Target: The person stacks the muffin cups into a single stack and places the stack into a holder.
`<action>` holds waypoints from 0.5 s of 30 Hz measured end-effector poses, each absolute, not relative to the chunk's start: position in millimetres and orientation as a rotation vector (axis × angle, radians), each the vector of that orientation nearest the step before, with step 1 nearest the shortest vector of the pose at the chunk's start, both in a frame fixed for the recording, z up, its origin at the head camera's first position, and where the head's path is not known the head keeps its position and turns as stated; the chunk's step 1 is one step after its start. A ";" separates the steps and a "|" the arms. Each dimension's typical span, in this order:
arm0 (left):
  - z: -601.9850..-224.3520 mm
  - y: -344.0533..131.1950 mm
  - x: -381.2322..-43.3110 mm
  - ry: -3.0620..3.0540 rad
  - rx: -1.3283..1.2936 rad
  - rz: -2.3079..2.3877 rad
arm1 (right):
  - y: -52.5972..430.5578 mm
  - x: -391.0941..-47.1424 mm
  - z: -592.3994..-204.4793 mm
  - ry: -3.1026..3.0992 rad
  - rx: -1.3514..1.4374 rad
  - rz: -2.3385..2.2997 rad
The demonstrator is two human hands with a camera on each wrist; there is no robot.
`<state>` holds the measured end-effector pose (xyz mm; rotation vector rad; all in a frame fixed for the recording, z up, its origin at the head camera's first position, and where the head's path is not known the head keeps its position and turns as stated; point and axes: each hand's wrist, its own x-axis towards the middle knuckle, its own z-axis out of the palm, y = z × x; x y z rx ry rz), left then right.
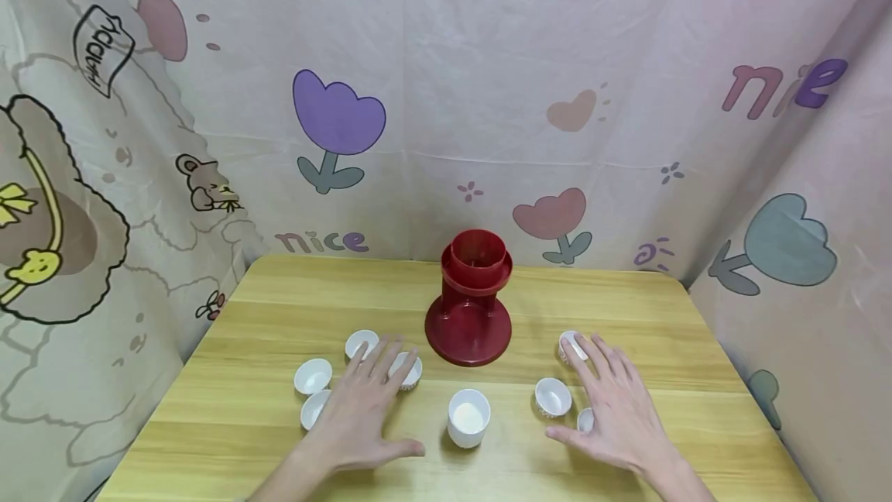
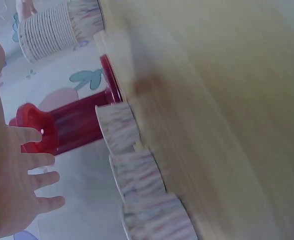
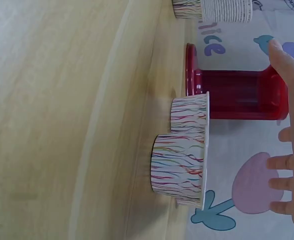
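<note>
My left hand (image 1: 358,421) is spread with straight fingers above several small white paper cups (image 1: 313,376) on the left, one of them a cup (image 1: 409,372) partly under its fingertips. On the other side my right hand (image 1: 616,421) is likewise spread, near three cups: one by its fingertips (image 1: 573,347), a nearer cup (image 1: 554,398), and one partly covered cup (image 1: 585,420). Neither hand holds anything. Between them stands a stack of nested paper cups (image 1: 468,424). Coloured wavy lines mark the cup sides (image 3: 179,165) in the right wrist view.
A red plastic stand (image 1: 468,331) with a round base and an open tube on top stands at the middle back of the wooden table (image 1: 279,300). Printed curtains (image 1: 432,99) hang behind and at both sides.
</note>
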<state>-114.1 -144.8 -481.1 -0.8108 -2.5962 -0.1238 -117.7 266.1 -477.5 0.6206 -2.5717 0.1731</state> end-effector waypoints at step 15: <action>-486.9 -118.7 -118.7 -2.556 -0.908 -0.137 | 272.5 -126.8 -489.2 -2.624 0.624 0.135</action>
